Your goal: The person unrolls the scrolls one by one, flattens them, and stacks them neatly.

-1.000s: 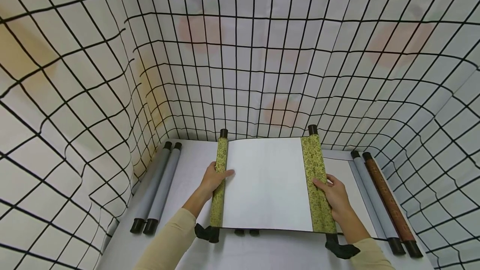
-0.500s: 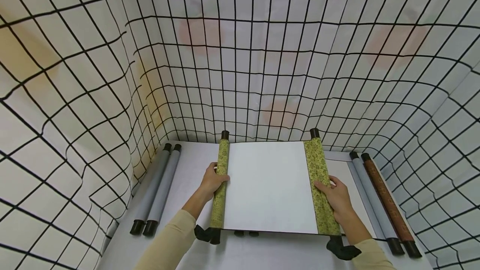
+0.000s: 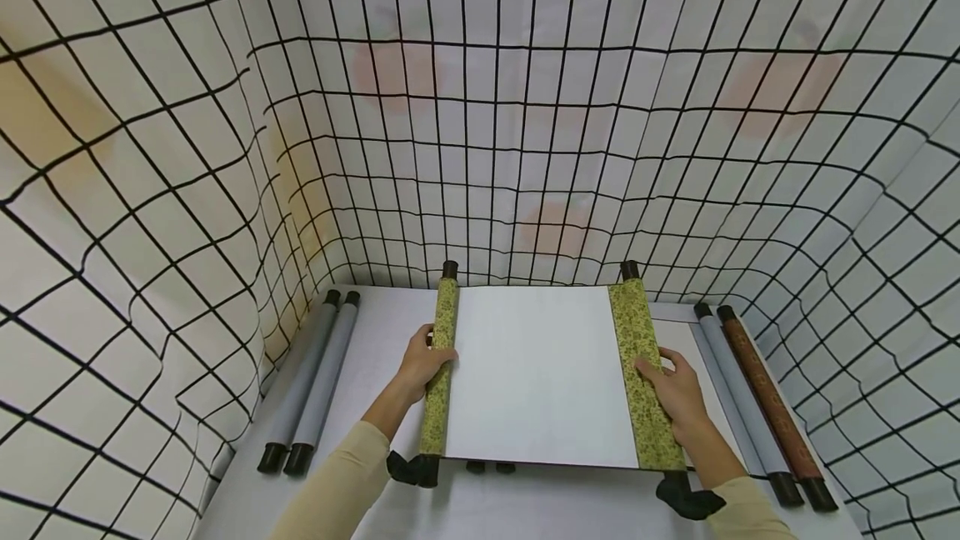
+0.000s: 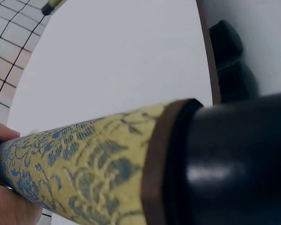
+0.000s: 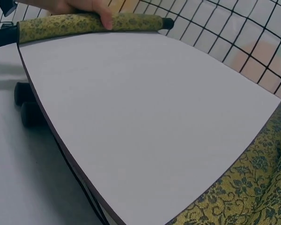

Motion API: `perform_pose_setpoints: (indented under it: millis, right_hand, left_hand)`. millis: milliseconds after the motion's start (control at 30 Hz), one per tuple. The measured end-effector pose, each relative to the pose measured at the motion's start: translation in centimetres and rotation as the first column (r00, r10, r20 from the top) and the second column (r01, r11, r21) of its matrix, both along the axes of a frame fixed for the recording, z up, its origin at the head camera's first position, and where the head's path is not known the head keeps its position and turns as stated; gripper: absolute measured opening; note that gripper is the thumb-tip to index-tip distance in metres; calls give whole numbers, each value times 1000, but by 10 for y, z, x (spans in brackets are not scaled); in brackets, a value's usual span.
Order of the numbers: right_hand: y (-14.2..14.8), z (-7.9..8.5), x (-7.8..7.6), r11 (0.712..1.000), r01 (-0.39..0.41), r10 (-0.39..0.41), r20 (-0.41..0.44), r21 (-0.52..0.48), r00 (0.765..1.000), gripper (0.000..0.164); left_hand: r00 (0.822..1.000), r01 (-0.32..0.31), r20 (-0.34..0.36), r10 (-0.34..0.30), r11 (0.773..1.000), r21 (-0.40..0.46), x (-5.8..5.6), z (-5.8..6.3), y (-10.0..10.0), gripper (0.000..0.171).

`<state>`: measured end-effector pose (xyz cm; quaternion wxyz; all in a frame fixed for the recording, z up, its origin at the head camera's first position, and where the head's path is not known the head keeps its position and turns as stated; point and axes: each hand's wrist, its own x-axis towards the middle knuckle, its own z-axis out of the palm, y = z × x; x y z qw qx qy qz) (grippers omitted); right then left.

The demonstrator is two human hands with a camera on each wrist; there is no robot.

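A partly unrolled scroll spans both hands, its blank white sheet (image 3: 543,373) facing up. My left hand (image 3: 423,363) grips the left roller (image 3: 442,390), covered in yellow-green floral brocade, with the thumb on top by the sheet's edge. On the right, my right hand (image 3: 677,392) holds the wider brocade end (image 3: 636,357), thumb on top and fingers round the outer side. Black knobs cap both rollers, and black ties (image 3: 688,502) hang at the near ends. In the left wrist view, the patterned roller (image 4: 89,164) and its black knob (image 4: 239,164) loom close.
Two grey rolled scrolls (image 3: 330,382) lie at the table's left. At the right lie another grey one (image 3: 742,398) and a brown one (image 3: 776,407). Black knobs (image 3: 491,467) show beneath the held scroll. Black wire mesh (image 3: 525,148) encloses the back and sides.
The right roller has shifted slightly right, and the scroll's far edge sits a little lower in view. My left thumb has drawn back from the sheet toward the roller. Both hands keep their hold.
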<state>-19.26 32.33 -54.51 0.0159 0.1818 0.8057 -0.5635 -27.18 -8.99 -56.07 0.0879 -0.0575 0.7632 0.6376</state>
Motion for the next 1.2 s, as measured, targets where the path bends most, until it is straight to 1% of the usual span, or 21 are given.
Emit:
perform_pose_setpoints:
  millis: [67, 167, 367, 433, 567, 700, 833, 900, 1033, 1100, 1200]
  right_hand:
    - [3, 0, 1, 1000, -6, 6, 5, -18, 1000, 94]
    - [7, -1, 2, 999, -13, 13, -2, -30, 1000, 92]
    - [15, -4, 2, 990, -26, 24, -18, -139, 1000, 82]
    - [17, -5, 3, 988, -41, 39, -17, -147, 999, 82]
    - [20, -5, 5, 990, -56, 54, -20, -131, 998, 80]
    - [20, -4, 7, 991, -35, 34, -15, -127, 999, 77]
    - [20, -3, 7, 991, -42, 40, -19, -131, 999, 77]
    - [19, -3, 7, 989, -45, 42, -22, -140, 999, 77]
    - [18, -3, 8, 987, -45, 41, -25, -152, 999, 74]
    - [19, -2, 8, 989, -47, 43, -29, -138, 999, 75]
    - [20, -3, 9, 993, -43, 39, -33, -111, 999, 78]
  left_hand:
    - [1000, 0, 4, 0, 1000, 9, 0, -1, -2, 76]
    - [1000, 22, 9, -22, 999, 35, -1, -3, -3, 78]
    - [998, 57, 8, -58, 995, 82, -1, -4, -2, 77]
    - [998, 59, 8, -60, 995, 85, 0, -3, -2, 76]
    - [999, 45, 24, -47, 994, 96, 1, -4, -1, 71]
    - [999, 5, 44, -9, 995, 101, -1, -5, 0, 68]
    - [998, -36, 61, 31, 996, 81, -2, -7, 1, 72]
    - [998, -36, 61, 33, 998, 53, -1, -9, 1, 76]
    - [999, -8, 31, 8, 1000, -4, 0, -10, 1, 89]
    - [1000, 2, 16, -1, 1000, -15, 1, -9, 0, 89]
    - [1000, 7, 6, -6, 1000, -25, 3, -7, -1, 82]
